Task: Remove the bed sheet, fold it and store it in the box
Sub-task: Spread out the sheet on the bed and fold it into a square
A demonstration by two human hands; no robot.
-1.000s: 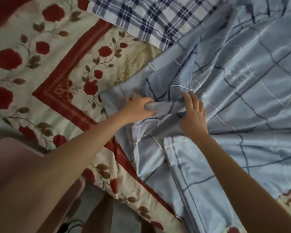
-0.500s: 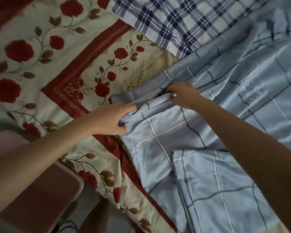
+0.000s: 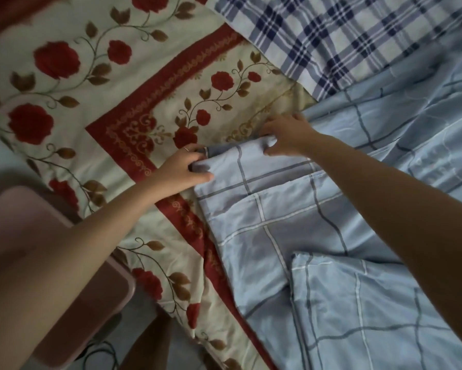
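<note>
A light blue checked bed sheet point(image 3: 291, 225) lies in loose folded layers over the right half of the bed. My left hand point(image 3: 183, 166) pinches its upper left corner, thumb under the fold, a ring on one finger. My right hand point(image 3: 285, 137) grips the same folded top edge a little further right, fingers curled over the cloth. Between the two hands the edge lies fairly straight. A smaller folded layer of the sheet point(image 3: 358, 311) sits lower right, under my right forearm.
Under the sheet lies a cream bed cover with red roses and a red border point(image 3: 123, 124). A blue and white plaid pillow point(image 3: 344, 41) rests at the top right. A pink box point(image 3: 72, 324) stands by the bed at lower left, beside bare floor.
Both hands have carried the sheet's folded edge up and to the left, and drawn apart so that it lies straighter. More of the sheet now lies flat below my hands.
</note>
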